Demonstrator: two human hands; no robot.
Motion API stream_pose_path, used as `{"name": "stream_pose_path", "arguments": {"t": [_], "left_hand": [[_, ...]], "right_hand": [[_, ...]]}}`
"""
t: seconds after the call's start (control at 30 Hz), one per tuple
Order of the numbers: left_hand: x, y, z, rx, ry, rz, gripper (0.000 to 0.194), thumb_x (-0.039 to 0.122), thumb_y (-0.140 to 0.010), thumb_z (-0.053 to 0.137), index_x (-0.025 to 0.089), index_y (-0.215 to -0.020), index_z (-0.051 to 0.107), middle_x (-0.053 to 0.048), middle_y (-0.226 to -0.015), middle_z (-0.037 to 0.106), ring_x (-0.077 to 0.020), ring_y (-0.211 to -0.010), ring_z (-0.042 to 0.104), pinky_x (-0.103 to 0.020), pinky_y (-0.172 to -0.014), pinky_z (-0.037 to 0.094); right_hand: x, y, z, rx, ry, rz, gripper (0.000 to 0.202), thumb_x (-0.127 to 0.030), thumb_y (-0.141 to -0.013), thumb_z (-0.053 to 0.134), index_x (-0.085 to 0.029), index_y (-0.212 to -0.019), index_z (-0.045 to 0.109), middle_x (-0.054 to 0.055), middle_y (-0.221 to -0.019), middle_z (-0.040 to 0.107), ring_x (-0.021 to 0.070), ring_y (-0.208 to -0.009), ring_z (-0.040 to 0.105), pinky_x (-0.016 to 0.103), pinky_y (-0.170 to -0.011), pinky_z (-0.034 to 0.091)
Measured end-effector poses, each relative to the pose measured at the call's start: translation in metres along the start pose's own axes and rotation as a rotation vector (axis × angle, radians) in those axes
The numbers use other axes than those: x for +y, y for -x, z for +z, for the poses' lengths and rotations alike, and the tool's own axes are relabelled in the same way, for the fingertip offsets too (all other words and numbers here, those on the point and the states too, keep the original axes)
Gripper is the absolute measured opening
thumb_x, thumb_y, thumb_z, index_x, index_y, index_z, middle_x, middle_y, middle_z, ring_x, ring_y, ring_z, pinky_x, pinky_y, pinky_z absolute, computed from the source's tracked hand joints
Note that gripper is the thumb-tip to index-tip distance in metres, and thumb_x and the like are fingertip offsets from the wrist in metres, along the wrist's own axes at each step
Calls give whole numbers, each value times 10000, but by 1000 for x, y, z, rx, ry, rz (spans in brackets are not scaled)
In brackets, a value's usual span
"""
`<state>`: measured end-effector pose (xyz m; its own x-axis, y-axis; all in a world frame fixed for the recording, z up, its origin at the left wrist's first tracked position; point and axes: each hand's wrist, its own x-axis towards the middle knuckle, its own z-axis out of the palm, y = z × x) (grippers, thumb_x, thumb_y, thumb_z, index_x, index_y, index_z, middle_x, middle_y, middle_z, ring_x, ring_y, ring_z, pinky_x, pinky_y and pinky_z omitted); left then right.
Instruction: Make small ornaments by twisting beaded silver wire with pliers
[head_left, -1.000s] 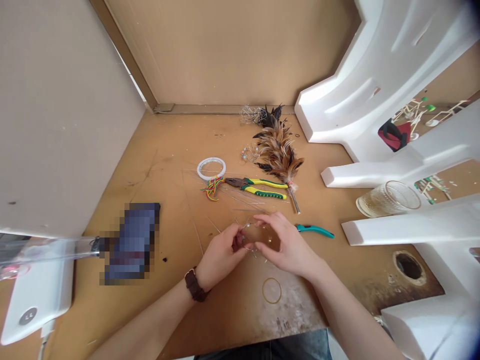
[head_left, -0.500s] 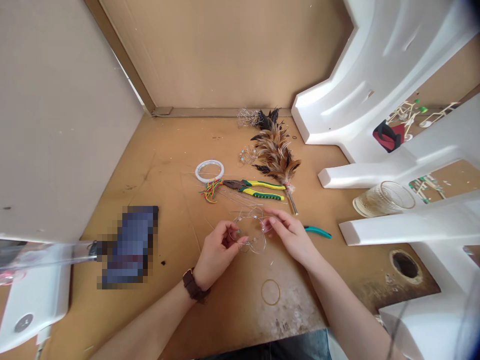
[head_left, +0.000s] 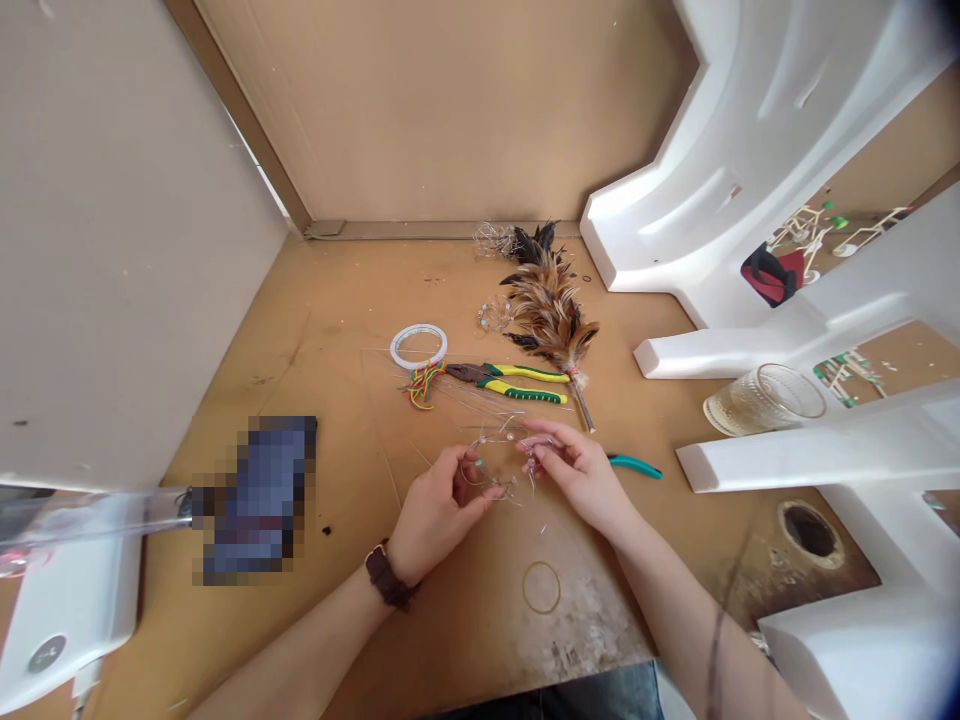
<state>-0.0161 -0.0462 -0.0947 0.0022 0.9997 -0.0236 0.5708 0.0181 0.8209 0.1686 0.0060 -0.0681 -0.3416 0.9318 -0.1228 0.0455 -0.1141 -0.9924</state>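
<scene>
Down at the bottom centre, the table (head_left: 465,640) ends at your lap, and a gold ring (head_left: 541,613) lies flat just in from that edge. Up from it, mid-frame, here's the beaded wire (head_left: 511,436), a loose loop right between your hands. Your left hand (head_left: 439,500) has thumb and fingers closed on its left side; your right hand (head_left: 577,472) is pinching its right side. Tabletop stretches from your left wrist to the dark pixelated block (head_left: 262,490) at left. On the right, the teal handle (head_left: 636,466) pokes out just beside your right hand, then the white frame's (head_left: 780,455) arms reach in, a glass (head_left: 757,402) between two of them. Round hole (head_left: 811,535) at lower right, there. Past your fingers come loose wires, then the pliers (head_left: 517,384), coloured threads (head_left: 424,385) at their tip, and the white roll (head_left: 397,348). Farther up, the feather bundle (head_left: 553,305) slants beside a small beaded coil (head_left: 495,315); a wire tangle (head_left: 493,240) sits near the back board (head_left: 450,110).
</scene>
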Motion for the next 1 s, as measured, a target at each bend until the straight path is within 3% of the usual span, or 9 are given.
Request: {"name": "stream_pose_path", "arguments": {"t": [0.17, 0.27, 0.33, 0.43, 0.57, 0.77, 1.0], "left_hand": [[3, 0, -8, -95, -147, 136, 541, 489, -673, 640, 199, -1083, 440, 19, -743, 567, -124, -579, 527, -228, -525, 395], [2, 0, -11, -116, -148, 119, 478, 484, -726, 589, 187, -1074, 452, 39, -663, 531, -126, -567, 519, -228, -525, 389], [3, -1, -11, -65, -124, 75, 414, 460, -749, 576, 184, -1039, 472, 32, -666, 529, -127, -579, 517, -233, -540, 400], [4, -3, -9, 13, -20, 109, 331, 397, -762, 587, 186, -1002, 501, -32, -857, 567, -138, -692, 537, -253, -621, 442], [5, -5, -7, -16, 211, 142, 174, 332, -808, 548, 182, -897, 543, -87, -1114, 533, -149, -848, 554, -271, -726, 462], [4, -6, -8, -141, 330, 69, 228, 337, -869, 450, 164, -823, 590, -58, -883, 641, -155, -825, 578, -270, -754, 455], [-5, -11, -5, -42, 339, -18, 277, 371, -868, 440, 157, -811, 609, -42, -808, 647, -140, -740, 577, -246, -679, 467]], "right_hand": [[7, -6, -5, 52, -45, 36, 275, -375, -810, 506, -180, -991, 578, 44, -846, 652, 116, -587, 597, 276, -595, 469], [10, -8, -6, 34, -115, 72, 265, -379, -799, 516, -176, -955, 586, 24, -802, 646, 91, -511, 557, 254, -547, 449], [12, -8, -4, -8, -155, 112, 263, -376, -784, 532, -174, -945, 585, 15, -776, 643, 86, -487, 542, 246, -521, 438], [13, -7, 1, -94, -195, 173, 266, -376, -765, 550, -172, -932, 587, 3, -743, 636, 81, -465, 531, 240, -499, 432], [16, -6, 7, -192, -203, 203, 268, -377, -771, 542, -169, -932, 593, -7, -730, 627, 69, -449, 519, 236, -505, 425], [15, -5, 7, -228, -157, 174, 274, -370, -789, 532, -171, -974, 575, -2, -740, 632, 75, -482, 528, 244, -535, 445], [13, -6, 4, -188, -112, 127, 304, -243, -742, 562, -183, -1038, 531, 34, -885, 635, 123, -690, 635, 312, -738, 479]]}}
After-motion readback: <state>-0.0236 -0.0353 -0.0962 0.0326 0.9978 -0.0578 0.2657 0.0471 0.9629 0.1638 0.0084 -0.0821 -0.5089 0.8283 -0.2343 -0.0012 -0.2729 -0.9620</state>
